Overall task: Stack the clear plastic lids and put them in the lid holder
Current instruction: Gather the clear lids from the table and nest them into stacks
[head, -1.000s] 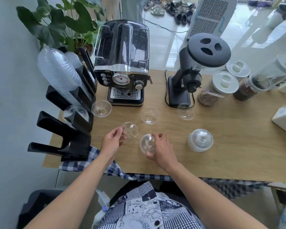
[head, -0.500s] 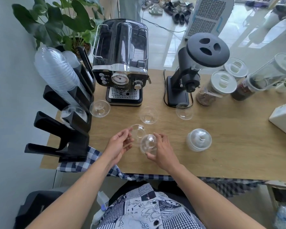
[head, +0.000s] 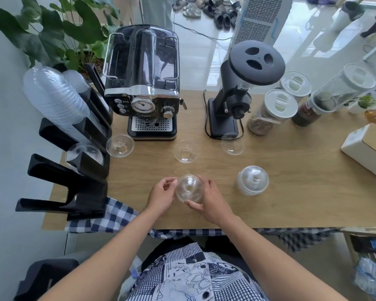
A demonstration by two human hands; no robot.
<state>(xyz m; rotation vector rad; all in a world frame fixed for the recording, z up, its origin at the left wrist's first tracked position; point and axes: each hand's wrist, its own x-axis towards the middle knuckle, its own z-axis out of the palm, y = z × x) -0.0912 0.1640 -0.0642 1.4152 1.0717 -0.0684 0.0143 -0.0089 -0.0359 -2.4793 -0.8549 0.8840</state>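
Observation:
Two clear dome lids (head: 189, 188) are nested together near the table's front edge, held between both hands. My left hand (head: 162, 195) grips their left side and my right hand (head: 208, 197) cups the right side and bottom. Three single clear lids lie loose further back: one (head: 119, 146) beside the holder, one (head: 185, 151) in the middle, one (head: 232, 144) by the grinder. A small stack of lids (head: 252, 180) stands to the right. The black lid holder (head: 83, 161) runs along the table's left edge, with a lid stack (head: 54, 98) in a rear slot.
An espresso machine (head: 142, 83) and a black grinder (head: 241, 88) stand at the back of the wooden table (head: 302, 192). Jars (head: 274, 111) and a white box (head: 367, 148) occupy the right side. A checked cloth (head: 109, 218) hangs over the front edge.
My left hand brought its lid rightward onto the lid in my right hand. The two separate lids are now nested and held by both hands.

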